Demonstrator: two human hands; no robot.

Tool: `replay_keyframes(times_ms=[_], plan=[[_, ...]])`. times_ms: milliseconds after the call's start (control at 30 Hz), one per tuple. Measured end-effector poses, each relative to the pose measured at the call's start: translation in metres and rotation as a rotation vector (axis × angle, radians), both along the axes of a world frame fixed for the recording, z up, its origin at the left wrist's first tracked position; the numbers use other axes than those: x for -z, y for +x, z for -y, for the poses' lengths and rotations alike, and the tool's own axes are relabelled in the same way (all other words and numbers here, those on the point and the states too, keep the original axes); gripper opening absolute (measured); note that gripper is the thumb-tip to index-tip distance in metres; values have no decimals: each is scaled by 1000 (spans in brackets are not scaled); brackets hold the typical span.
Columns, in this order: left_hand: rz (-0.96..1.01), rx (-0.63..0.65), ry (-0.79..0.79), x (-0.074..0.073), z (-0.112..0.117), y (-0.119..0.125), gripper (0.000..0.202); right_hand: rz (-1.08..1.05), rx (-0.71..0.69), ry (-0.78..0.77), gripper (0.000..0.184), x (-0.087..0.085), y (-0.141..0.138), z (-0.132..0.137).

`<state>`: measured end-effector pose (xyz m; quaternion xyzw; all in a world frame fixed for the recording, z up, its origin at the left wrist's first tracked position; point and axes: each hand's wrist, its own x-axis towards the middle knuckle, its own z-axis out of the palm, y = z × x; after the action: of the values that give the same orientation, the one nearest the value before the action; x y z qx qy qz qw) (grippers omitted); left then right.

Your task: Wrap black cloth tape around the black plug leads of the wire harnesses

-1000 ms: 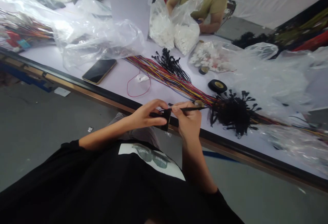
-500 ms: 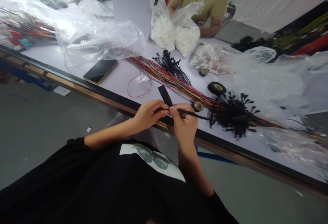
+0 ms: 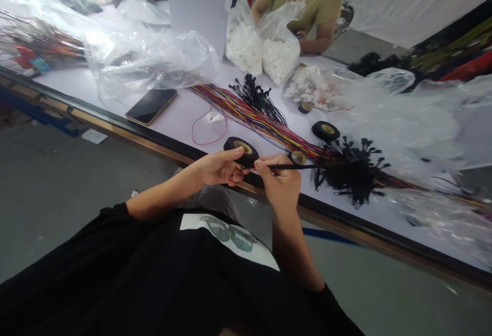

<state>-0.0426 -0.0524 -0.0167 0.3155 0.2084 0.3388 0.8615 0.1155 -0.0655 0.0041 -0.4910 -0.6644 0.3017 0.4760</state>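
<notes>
My left hand (image 3: 219, 168) is closed on a roll of black tape (image 3: 240, 147), with the thumb on its rim and the fingers beneath. My right hand (image 3: 282, 180) pinches a black tape-wrapped cable (image 3: 303, 166) between thumb and fingers, just right of the roll. That cable runs right towards a heap of black connectors (image 3: 351, 174) on the table. Beyond my hands lies a bundle of red, yellow and dark wires (image 3: 265, 128). Another small tape roll (image 3: 297, 158) touches the view right behind my right hand.
A phone (image 3: 151, 106) and a thin red wire loop (image 3: 209, 126) lie at left. Farther back are a spare tape roll (image 3: 326, 131), black leads (image 3: 257, 98) and bags of white connectors (image 3: 280, 57). A co-worker (image 3: 323, 8) sits opposite. Plastic bags (image 3: 415, 121) cover the right side.
The tape roll has come into view in my left hand, where a flat black strip stood up before. My left hand has turned and opened its thumb around the roll; my right hand barely moved.
</notes>
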Motion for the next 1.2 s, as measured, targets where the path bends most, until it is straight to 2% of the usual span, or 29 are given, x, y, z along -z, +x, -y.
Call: replay_keyframes(times_ms=[100,167,233,333,433,533,667,767,900,1100,1200], plan=[[-145,-202,172,-2,8,5,53,-35,65,-29,21,6,1,-3],[-313,-390,415,-5,18,7,55,-114,87,-49,23,10,0,-5],[-487,-492,698,-8,26,4,66,-235,80,-72,24,12,-2,-8],[-645,-414,1022,-9,31,-3,79,-363,54,-113,25,11,-5,-8],[-627,-306,1177,-6,29,-8,81,-380,-10,-139,24,9,-6,-5],[-570,-336,1154,-5,24,-8,55,-359,-75,-75,21,8,-5,-3],[-718,-503,920,-10,21,-3,24,-288,-114,103,14,8,-2,-3],[-823,-503,951,-15,20,1,14,-211,-96,203,11,10,-2,-1],[-1015,-512,1079,-20,19,3,5,-201,-50,251,11,17,-8,3],[-1303,-456,1203,-22,25,5,10,-302,-26,168,11,27,-14,6],[-1398,-420,1185,-21,27,6,11,-121,-106,108,9,20,-6,5]])
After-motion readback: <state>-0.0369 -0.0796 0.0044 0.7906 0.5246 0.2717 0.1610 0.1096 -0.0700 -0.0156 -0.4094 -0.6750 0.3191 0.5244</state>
